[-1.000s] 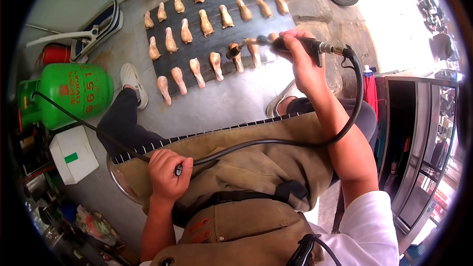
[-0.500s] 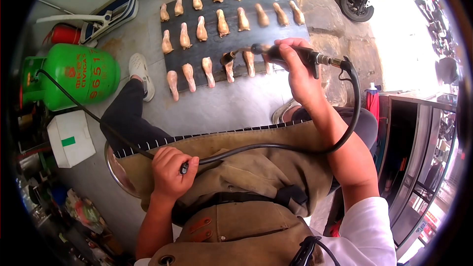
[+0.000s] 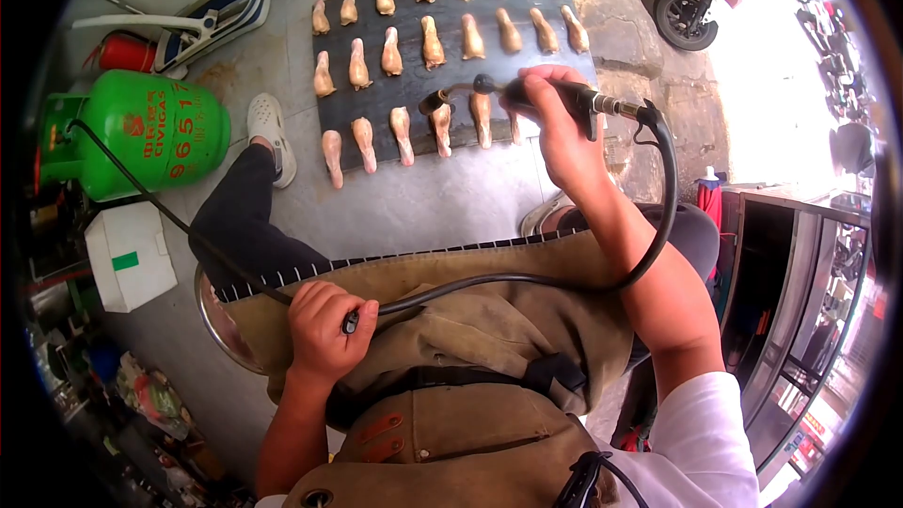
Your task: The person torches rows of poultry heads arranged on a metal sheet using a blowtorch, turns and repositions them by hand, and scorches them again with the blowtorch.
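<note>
My right hand [image 3: 564,122] is closed around the handle of a gas torch [image 3: 594,102], held over a dark flat sheet [image 3: 376,89]. The torch's nozzle [image 3: 433,102] points left, by the upper end of a chicken drumstick [image 3: 440,136] in the nearest row. Several more drumsticks [image 3: 432,42] lie in three rows on the sheet; my right hand partly hides one. A black hose [image 3: 499,280] runs from the torch across my lap. My left hand [image 3: 327,329] grips that hose; a small black end [image 3: 351,322] pokes out by its thumb.
A green gas cylinder [image 3: 155,136] stands at left, where the hose reaches its valve. Near it are a white box [image 3: 132,263], a red fire extinguisher [image 3: 129,53] and a folded chair [image 3: 221,23]. A glass-sided cabinet [image 3: 814,320] stands right; a scooter wheel [image 3: 685,19] shows behind.
My right hand and the torch have shifted slightly left and up in view. The nozzle sits a bit farther back along the same drumstick. My left hand keeps its grip on the hose.
</note>
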A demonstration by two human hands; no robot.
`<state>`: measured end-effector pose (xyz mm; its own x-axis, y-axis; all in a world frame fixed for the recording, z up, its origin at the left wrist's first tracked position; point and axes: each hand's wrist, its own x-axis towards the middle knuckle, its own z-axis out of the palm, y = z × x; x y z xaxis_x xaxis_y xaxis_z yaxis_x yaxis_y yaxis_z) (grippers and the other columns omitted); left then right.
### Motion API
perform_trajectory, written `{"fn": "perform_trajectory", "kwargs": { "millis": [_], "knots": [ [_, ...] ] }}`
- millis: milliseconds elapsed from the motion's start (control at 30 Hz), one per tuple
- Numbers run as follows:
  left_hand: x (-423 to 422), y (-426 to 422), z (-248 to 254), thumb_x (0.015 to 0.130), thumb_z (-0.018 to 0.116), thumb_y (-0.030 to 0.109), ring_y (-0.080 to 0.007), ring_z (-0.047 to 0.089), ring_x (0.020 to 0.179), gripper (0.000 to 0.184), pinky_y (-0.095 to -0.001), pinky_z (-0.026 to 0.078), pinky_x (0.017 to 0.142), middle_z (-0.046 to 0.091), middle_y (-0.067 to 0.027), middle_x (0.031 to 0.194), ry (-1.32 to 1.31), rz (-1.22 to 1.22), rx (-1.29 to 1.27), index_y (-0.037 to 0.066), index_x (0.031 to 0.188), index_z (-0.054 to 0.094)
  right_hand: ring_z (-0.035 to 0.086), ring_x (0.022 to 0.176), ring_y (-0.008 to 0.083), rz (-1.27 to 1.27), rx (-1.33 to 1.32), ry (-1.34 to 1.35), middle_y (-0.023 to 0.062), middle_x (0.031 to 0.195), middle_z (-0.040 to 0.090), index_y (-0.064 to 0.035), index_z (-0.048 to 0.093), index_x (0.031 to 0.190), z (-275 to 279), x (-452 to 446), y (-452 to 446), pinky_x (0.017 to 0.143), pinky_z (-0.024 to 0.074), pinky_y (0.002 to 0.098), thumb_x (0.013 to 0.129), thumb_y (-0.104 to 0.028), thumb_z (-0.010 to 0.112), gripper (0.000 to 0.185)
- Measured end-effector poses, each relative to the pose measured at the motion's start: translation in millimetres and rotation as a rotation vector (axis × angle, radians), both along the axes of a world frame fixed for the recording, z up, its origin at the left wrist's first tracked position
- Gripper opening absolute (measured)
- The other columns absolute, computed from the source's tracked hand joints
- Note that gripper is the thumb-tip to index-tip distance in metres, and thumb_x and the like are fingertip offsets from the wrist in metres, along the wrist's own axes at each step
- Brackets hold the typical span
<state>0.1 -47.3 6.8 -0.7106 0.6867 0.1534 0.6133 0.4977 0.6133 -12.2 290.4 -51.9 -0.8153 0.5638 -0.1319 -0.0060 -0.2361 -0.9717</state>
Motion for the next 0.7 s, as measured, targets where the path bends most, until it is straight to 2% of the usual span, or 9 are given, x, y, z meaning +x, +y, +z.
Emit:
{"fn": "perform_trajectory", "kwargs": {
  "millis": [67,300,400,567,667,700],
  "knots": [
    [-1,-1,0,0.079,0.075,0.009,-0.0277,0.053,0.06,0.019,-0.0382,0.041,0.061,0.057,-0.0075,0.066,-0.004,-0.002,-0.006,0.006,0.069,0.058,0.068,0.081,0.0154,-0.045,-0.03,0.018,0.0084,0.091,0.067,0.0036,0.058,0.106,3,-5,-2,0.076,0.0559,0.0287,0.097,-0.013,0.062,0.019],
    [0,-6,-1,0.078,0.074,0.007,-0.0282,0.054,0.062,0.017,-0.0381,0.04,0.061,0.058,-0.0079,0.067,0.001,-0.005,-0.029,0.006,0.071,0.059,0.069,0.077,0.0162,-0.104,-0.037,0.047,0.0094,0.089,0.067,0.0033,0.058,0.106,-1,-19,-5,0.073,0.0563,0.0291,0.096,-0.014,0.062,0.02],
    [1,-6,1,0.079,0.074,0.007,-0.0284,0.055,0.063,0.016,-0.0381,0.041,0.061,0.058,-0.0084,0.068,0.01,-0.003,-0.03,0.005,0.072,0.059,0.069,0.09,0.0219,-0.028,-0.005,0.031,0.0149,0.097,0.066,0.003,0.055,0.11,-1,-20,-2,0.085,0.0573,0.0348,0.098,-0.016,0.06,0.023],
    [1,-4,3,0.079,0.073,0.008,-0.0288,0.056,0.064,0.016,-0.0381,0.041,0.062,0.059,-0.0089,0.068,0.012,0.001,-0.033,0.004,0.072,0.059,0.068,0.091,0.0222,-0.014,-0.03,0.036,0.0141,0.1,0.064,0.0034,0.055,0.108,-2,-21,-1,0.085,0.0581,0.0352,0.098,-0.013,0.059,0.02],
    [1,-5,1,0.08,0.073,0.008,-0.0289,0.056,0.064,0.015,-0.0381,0.042,0.062,0.059,-0.0091,0.069,0.01,-0.005,-0.031,0.004,0.073,0.06,0.067,0.076,0.0122,-0.062,-0.066,0.085,0.0074,0.084,0.069,0.0001,0.059,0.105,-5,-21,-4,0.066,0.0509,0.0255,0.095,-0.015,0.065,0.02],
    [1,-5,1,0.08,0.073,0.008,-0.0289,0.056,0.064,0.015,-0.0382,0.042,0.062,0.059,-0.0091,0.069,0.009,-0.006,-0.033,0.004,0.073,0.06,0.066,0.076,0.0119,-0.059,-0.062,0.083,0.0072,0.084,0.069,0.0001,0.059,0.105,-5,-20,-3,0.066,0.0508,0.0253,0.095,-0.015,0.065,0.02]
  ]
}}
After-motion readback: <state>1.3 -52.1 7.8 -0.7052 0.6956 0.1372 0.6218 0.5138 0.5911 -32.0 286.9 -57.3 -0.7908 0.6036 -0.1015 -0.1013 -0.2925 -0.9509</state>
